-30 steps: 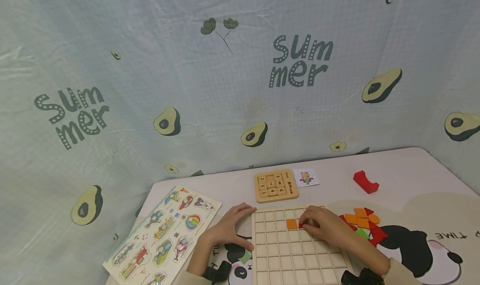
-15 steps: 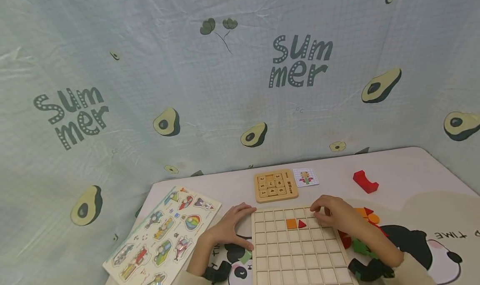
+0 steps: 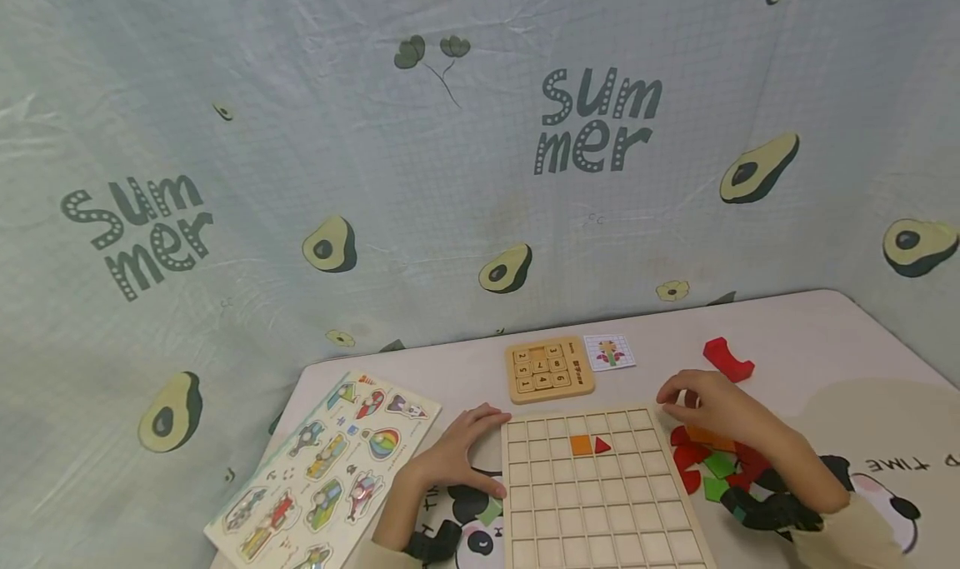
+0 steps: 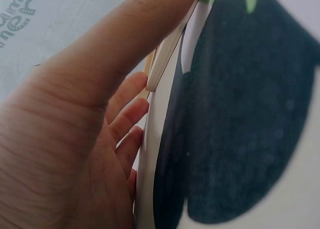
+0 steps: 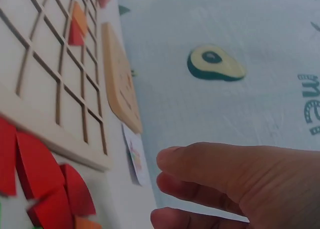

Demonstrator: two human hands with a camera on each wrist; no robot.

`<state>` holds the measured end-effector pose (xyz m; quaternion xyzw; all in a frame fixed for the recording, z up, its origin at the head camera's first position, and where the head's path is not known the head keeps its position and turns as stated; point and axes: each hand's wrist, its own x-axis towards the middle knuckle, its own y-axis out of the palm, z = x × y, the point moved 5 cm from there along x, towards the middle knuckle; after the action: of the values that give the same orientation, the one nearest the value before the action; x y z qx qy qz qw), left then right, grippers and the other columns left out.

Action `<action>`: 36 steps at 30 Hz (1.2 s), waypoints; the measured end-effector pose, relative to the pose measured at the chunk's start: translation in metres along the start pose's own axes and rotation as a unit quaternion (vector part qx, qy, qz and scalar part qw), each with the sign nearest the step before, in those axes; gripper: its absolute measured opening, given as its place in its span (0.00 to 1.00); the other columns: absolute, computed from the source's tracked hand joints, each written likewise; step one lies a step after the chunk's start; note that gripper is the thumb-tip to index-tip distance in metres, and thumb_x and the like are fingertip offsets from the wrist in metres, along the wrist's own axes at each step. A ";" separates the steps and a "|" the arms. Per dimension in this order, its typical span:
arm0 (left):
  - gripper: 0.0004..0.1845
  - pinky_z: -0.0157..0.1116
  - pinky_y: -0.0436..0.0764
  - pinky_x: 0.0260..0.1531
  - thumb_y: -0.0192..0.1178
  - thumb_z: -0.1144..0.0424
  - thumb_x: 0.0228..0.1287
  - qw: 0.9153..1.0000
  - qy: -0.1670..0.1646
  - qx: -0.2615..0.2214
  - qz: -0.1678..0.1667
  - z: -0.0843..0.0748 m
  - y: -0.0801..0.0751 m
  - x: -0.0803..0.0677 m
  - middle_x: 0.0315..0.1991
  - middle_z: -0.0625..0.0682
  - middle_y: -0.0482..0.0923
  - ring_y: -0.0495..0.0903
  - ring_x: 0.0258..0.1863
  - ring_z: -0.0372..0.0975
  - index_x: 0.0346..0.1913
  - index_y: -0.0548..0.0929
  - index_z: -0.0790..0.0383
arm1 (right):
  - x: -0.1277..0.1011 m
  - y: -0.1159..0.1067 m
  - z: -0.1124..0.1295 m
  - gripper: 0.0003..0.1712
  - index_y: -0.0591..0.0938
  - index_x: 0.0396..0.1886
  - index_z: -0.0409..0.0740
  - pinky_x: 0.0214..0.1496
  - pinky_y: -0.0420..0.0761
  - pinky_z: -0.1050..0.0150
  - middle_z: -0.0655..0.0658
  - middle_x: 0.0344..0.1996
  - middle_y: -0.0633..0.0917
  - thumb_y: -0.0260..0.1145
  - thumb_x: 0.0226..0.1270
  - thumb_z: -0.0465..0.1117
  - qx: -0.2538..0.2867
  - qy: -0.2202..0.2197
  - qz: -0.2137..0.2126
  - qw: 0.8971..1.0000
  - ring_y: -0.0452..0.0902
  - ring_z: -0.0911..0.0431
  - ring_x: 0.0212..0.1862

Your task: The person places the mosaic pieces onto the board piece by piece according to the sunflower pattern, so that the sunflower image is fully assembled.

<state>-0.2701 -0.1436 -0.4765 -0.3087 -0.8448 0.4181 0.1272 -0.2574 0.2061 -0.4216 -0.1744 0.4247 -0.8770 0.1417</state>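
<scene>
Head view, left to right: a picture peg puzzle (image 3: pixel 326 469) lies well to the left of the left hand (image 3: pixel 457 456). That hand rests flat against the left edge of the wooden grid board (image 3: pixel 600 502), fingers relaxed and thumb along the rim, evidently to steady it; it grips nothing. The left wrist view agrees, fingers straight beside the board edge (image 4: pixel 160 64). In the grid, an orange square tile (image 3: pixel 581 445) and a red triangle tile (image 3: pixel 602 445) sit in adjoining cells, between the two hands. A number slide puzzle (image 3: pixel 549 370) and pattern card (image 3: pixel 609 351) lie beyond the board. The right hand (image 3: pixel 708 406) hovers over the loose coloured tiles (image 3: pixel 712 465) just right of the board, fingers loosely curled, apparently holding nothing. A red block (image 3: pixel 727 359) lies beyond it.
</scene>
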 end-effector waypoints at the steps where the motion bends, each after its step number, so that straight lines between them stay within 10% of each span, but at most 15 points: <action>1: 0.51 0.57 0.55 0.66 0.76 0.48 0.35 1.000 0.000 0.000 0.000 0.000 0.000 0.000 0.68 0.50 0.58 0.52 0.70 0.49 0.68 0.63 0.47 | -0.001 -0.002 -0.002 0.06 0.83 0.34 0.45 0.26 0.76 0.74 0.54 0.29 0.80 0.69 0.55 0.36 0.000 0.001 0.001 1.000 0.68 0.66 0.29; 36: 0.51 0.57 0.55 0.66 0.76 0.47 0.36 1.000 -0.014 -0.002 0.003 -0.001 -0.001 -0.002 0.69 0.50 0.57 0.52 0.70 0.48 0.68 0.64 0.46 | -0.026 -0.021 -0.069 0.11 0.81 0.32 0.38 0.30 0.78 0.74 0.48 0.29 0.82 0.72 0.47 0.33 0.003 0.092 0.076 0.993 0.73 0.58 0.32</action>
<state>-0.2686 -0.1445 -0.4749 -0.3053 -0.8464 0.4211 0.1139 -0.2659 0.2773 -0.4499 -0.0596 0.4455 -0.8772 0.1690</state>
